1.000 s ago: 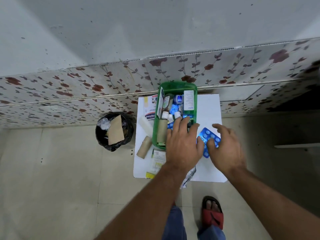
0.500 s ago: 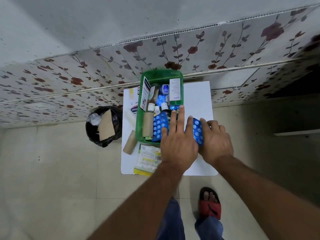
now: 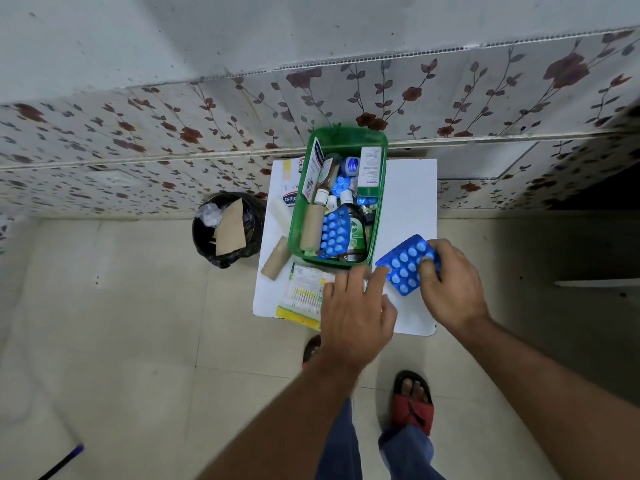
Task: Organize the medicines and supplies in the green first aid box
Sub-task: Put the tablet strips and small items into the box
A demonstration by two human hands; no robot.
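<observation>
Since half a second ago the right hand point(image 3: 450, 285) had pulled a blue blister pack point(image 3: 405, 265) away from the box point(image 3: 337, 199), right and near of it, pinching its right edge over the white table point(image 3: 408, 202). The left hand point(image 3: 356, 306) had slid back too, fingers loosely spread, holding nothing, just touching the pack's left corner. Another blue pack point(image 3: 334, 233) stayed in the box among bottles and a cardboard roll point(image 3: 310, 226). A bin point(image 3: 227, 228) sat left on the floor.
</observation>
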